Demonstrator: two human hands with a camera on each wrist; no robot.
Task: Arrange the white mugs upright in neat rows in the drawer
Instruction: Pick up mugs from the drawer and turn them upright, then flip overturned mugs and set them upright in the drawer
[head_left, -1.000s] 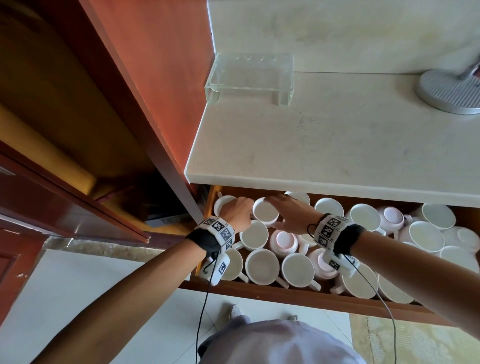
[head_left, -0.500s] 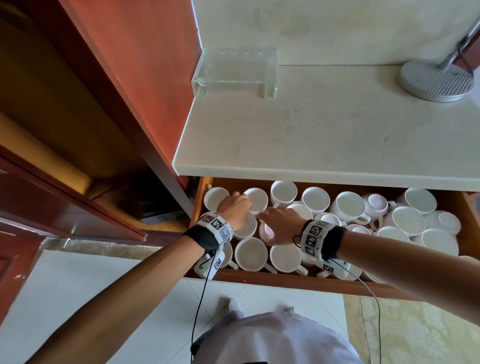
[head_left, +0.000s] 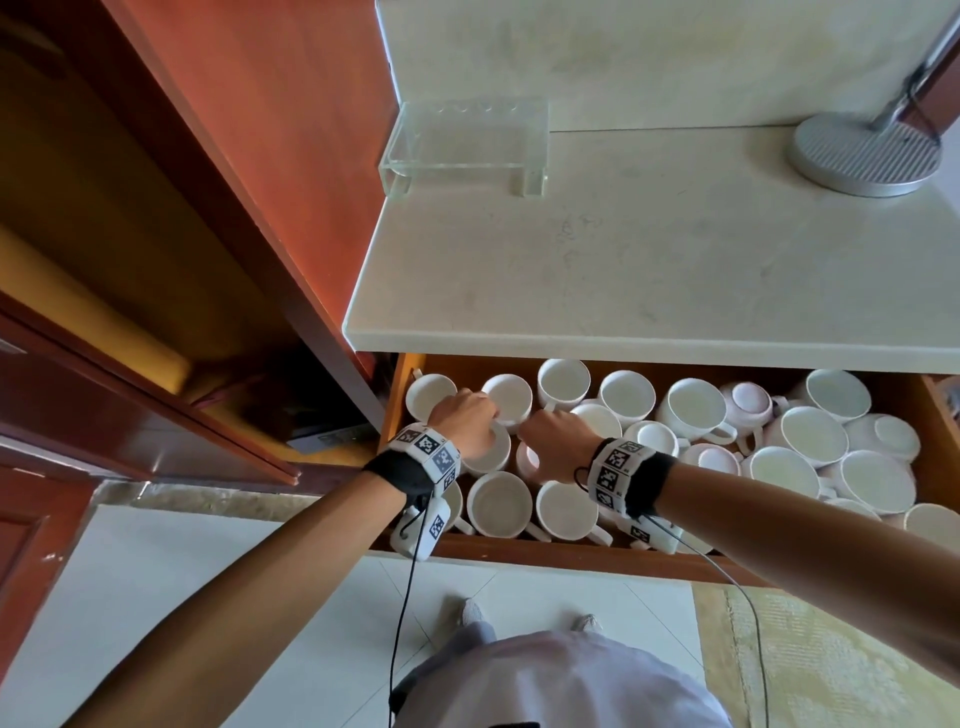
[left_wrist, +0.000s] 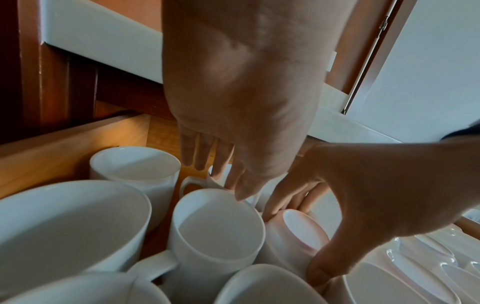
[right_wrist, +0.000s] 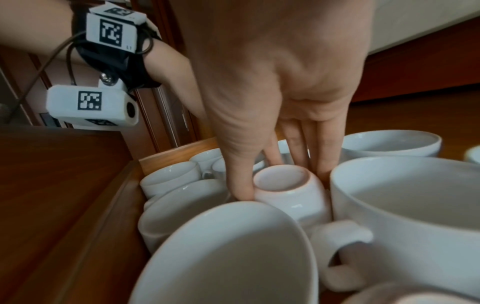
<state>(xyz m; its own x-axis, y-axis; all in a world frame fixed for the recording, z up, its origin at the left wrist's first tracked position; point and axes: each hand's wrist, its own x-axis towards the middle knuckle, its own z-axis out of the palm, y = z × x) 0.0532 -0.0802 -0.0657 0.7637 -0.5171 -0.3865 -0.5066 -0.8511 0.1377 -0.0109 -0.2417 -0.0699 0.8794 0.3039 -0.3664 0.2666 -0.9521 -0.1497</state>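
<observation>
now, line by line:
drawer (head_left: 571, 558): pulled out under the pale stone surface (head_left: 649, 270), wooden walls, crowded with white mugs.
upright mugs (head_left: 563, 383): a row stands mouth-up along the back wall; another row (head_left: 500, 505) stands mouth-up by the front wall, handles pointing right.
jumbled mugs (head_left: 813, 434): on the drawer's right side they lie crowded and overlapping, some mouth-up, some (head_left: 750, 397) showing their bases.
upside-down mug (right_wrist: 285, 186): sits base-up in the left middle of the drawer, wedged between upright mugs; its foot ring faces up in both wrist views (left_wrist: 301, 232).
right hand (head_left: 556, 441): reaches down over the upside-down mug; thumb (right_wrist: 240, 183) pressed on one side of it, fingers (right_wrist: 323, 164) down the far side, pinching the mug's body.
left hand (head_left: 465, 421): hovers at the drawer's back left corner, fingers (left_wrist: 205, 152) straight and pointing down; the thumb tip touches the rim of an upright mug (left_wrist: 215, 232), and the fingertips reach behind it, near another mug's handle (left_wrist: 192, 184).
wrist bands (head_left: 431, 452): black straps with white marker blocks on both wrists, cables hanging down.
on the surface: a clear acrylic stand (head_left: 467, 148) at the back left, a round metal lamp base (head_left: 865, 156) at the back right.
floor (head_left: 208, 597): pale tiles below; a patterned mat (head_left: 831, 665) to the right.
</observation>
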